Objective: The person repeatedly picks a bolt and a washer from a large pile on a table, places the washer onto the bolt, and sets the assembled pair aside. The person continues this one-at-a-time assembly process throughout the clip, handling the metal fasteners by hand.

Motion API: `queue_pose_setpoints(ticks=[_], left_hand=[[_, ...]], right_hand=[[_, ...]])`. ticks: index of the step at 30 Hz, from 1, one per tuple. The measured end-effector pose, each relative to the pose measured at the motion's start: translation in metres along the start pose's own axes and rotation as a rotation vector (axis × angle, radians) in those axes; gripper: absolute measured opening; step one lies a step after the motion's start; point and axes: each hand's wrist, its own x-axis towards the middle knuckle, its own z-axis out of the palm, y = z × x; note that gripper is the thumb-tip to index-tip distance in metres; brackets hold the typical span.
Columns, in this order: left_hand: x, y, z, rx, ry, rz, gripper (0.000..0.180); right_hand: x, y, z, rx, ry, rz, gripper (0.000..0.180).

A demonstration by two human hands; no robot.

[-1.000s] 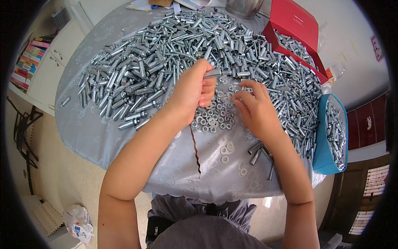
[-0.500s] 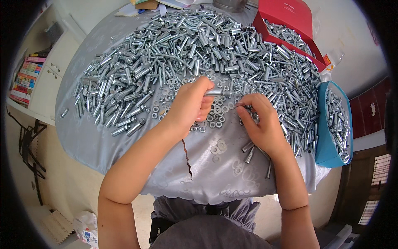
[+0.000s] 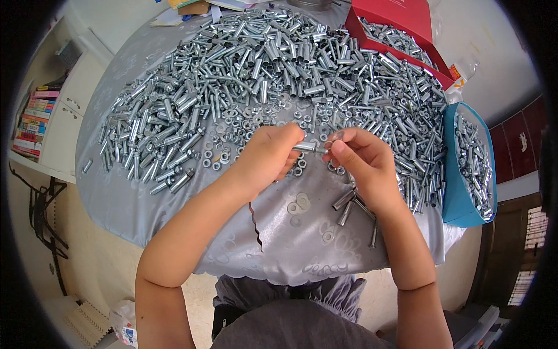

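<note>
My left hand (image 3: 263,156) is closed around a sleeve anchor bolt (image 3: 306,148), its shiny sleeve pointing right with a thinner threaded end. Thumb and forefinger of my right hand (image 3: 371,167) pinch a flat washer (image 3: 335,136) at the tip of that bolt. Whether the washer is on the thread I cannot tell. Beneath and behind both hands lie loose nuts (image 3: 240,123) and washers. A large heap of metal sleeves and bolts (image 3: 279,52) spreads beyond them. Several assembled anchors (image 3: 174,180) rest on the left; a few loose sleeves (image 3: 344,213) lie by my right wrist.
A red box (image 3: 363,38) of bolts stands at the back right, and a blue bin (image 3: 456,192) of bolts at the right edge. The grey tablecloth (image 3: 290,250) has a tear (image 3: 256,228) near my left forearm. Flat washers (image 3: 299,203) lie in front.
My right hand has lifted from the nuts and moved to the bolt's end with a washer in its fingers. My left hand has lowered slightly, still holding the bolt.
</note>
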Motion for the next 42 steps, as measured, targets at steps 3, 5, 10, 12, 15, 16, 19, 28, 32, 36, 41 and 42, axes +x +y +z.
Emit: queue_pose_setpoints(ticks=[3,5,10,12,15,16,19,28,32,36,41,42], left_hand=[[0.001,-0.001,-0.002,-0.027,0.004,0.023,0.033],[0.003,-0.002,-0.005,-0.030,0.015,0.033,0.033],[0.003,-0.002,-0.004,0.004,-0.001,0.027,0.034],[0.002,-0.002,-0.002,0.006,-0.010,0.029,0.034],[0.000,-0.003,0.000,0.010,-0.013,0.040,0.033],[0.000,-0.004,-0.001,0.005,-0.020,0.042,0.033],[0.003,-0.005,-0.006,-0.016,-0.053,0.017,0.033],[0.002,-0.005,-0.004,-0.078,-0.060,-0.004,0.033],[0.004,-0.001,-0.009,-0.228,-0.272,-0.109,0.038],[0.006,0.005,-0.019,-0.478,-0.459,-0.095,0.039],[0.008,0.005,-0.025,-0.749,-0.541,0.084,0.039],[0.008,0.004,-0.027,-0.758,-0.538,0.114,0.040]], right_hand=[[0.001,-0.001,-0.006,0.033,-0.030,0.013,0.014],[0.001,-0.001,-0.006,0.043,-0.052,0.020,0.013],[0.002,0.002,-0.006,0.042,-0.042,0.033,0.014],[0.002,0.002,-0.005,0.012,-0.042,0.031,0.014],[0.001,0.002,-0.001,-0.010,-0.039,0.021,0.015],[0.001,0.003,0.000,-0.013,-0.037,0.016,0.015],[0.002,0.002,-0.001,-0.050,-0.049,0.039,0.016],[0.002,-0.001,0.004,-0.130,0.024,0.072,0.017],[0.002,0.000,0.001,-0.246,0.059,0.079,0.016],[0.002,0.000,-0.005,-0.729,0.001,-0.153,0.012],[0.006,0.000,-0.007,-1.149,-0.082,-0.504,0.012],[0.008,0.003,-0.007,-1.146,-0.040,-0.520,0.013]])
